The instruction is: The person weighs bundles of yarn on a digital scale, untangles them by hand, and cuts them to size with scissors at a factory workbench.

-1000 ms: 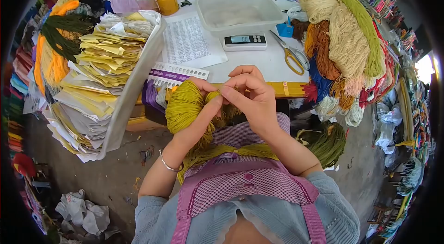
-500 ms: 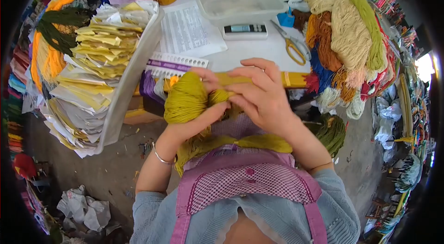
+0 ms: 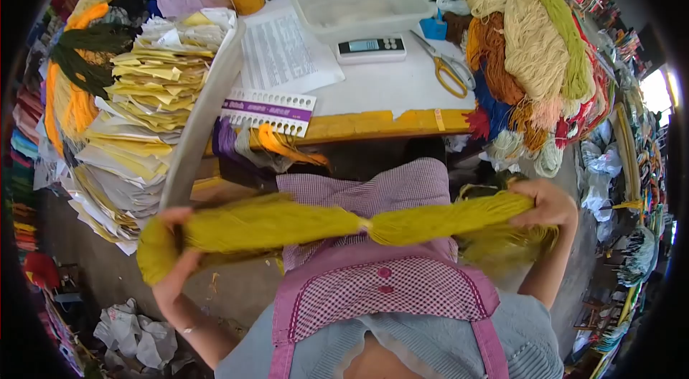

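Note:
A long olive-yellow skein of yarn is stretched sideways across my lap, cinched by a pale tie near its middle. My left hand grips its left end, where the yarn bulges past the fingers and blurs a little. Around the right end my right hand is closed, and loose, blurred strands hang below it. Beneath the skein lies my checked purple apron.
On the table are a digital scale, scissors, a plastic tub and a punched thread card. Stacked paper packets stand left; heaped yarn hanks lie right. Orange yarn hangs over the front edge.
My hands have moved from close together over a bunched ball of the yarn to far apart. The skein is now drawn out straight between them, lower and nearer my body.

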The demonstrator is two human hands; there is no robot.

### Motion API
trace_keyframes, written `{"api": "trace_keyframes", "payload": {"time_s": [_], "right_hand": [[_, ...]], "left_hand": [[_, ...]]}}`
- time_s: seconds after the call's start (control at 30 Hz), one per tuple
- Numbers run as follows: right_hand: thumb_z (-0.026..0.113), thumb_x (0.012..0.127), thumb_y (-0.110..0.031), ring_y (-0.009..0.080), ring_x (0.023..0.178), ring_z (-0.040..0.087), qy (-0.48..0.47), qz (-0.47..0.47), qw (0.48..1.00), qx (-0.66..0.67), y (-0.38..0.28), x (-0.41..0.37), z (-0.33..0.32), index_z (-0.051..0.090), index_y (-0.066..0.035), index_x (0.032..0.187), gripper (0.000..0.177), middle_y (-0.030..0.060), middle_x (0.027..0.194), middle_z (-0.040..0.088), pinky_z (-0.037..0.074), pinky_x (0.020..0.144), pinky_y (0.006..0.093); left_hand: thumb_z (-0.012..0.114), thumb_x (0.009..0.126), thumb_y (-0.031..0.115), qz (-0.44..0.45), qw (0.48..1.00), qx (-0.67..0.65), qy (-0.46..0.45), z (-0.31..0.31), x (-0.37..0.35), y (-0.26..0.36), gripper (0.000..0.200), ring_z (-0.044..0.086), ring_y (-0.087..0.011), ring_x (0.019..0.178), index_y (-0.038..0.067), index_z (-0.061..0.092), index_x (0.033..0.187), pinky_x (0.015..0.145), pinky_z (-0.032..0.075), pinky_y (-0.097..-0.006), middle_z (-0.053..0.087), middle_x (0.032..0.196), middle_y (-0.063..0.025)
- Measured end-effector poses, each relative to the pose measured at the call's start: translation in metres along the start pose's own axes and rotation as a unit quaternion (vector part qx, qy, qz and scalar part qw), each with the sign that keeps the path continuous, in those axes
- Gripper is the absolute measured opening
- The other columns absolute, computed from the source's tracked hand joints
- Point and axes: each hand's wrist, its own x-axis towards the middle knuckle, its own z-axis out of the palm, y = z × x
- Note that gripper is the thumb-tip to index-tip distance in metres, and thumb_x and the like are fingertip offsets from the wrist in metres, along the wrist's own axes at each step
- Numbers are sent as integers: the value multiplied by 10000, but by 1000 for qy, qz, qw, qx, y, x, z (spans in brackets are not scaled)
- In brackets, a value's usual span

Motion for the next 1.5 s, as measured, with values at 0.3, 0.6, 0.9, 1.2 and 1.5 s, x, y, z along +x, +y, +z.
{"api": "trace_keyframes", "payload": {"time_s": [0.3,0.6,0.9,1.2,1.5], "right_hand": [[704,822,-134,238,948,660,331,-211,918,-56,-59,93,22,643,0,1053,274,123,1023,677,502,829,315],[690,814,-363,304,1133,556,535,-349,693,-334,-115,323,-47,601,-119,1146,422,140,1130,629,341,1047,503],[657,830,-292,388,704,610,489,-326,728,-353,-128,372,-56,578,-62,718,268,183,716,616,487,628,460],[758,774,-215,271,1016,581,292,-497,816,-45,-210,266,33,611,-48,1129,419,129,1089,617,442,913,355],[567,923,-220,300,678,516,122,-512,850,30,-241,190,103,490,22,855,263,191,743,509,428,649,388]], "left_hand": [[531,968,198,-153,775,-563,241,48,48,2,272,561,-151,857,0,567,1151,692,471,-255,605,1010,-73],[435,1003,345,-133,850,-494,126,68,69,53,498,552,-218,1134,-5,432,1357,948,425,-333,556,1272,-138],[430,963,496,-82,731,-662,142,56,79,67,767,363,-335,1346,-101,248,1409,1109,294,-404,354,1443,-260],[352,943,602,2,741,-664,103,53,102,92,893,248,-360,1405,-118,167,1438,1163,197,-430,233,1500,-282],[240,958,639,73,853,-505,105,29,110,124,866,435,-260,1296,-105,355,1386,1100,307,-370,437,1414,-191]]}}
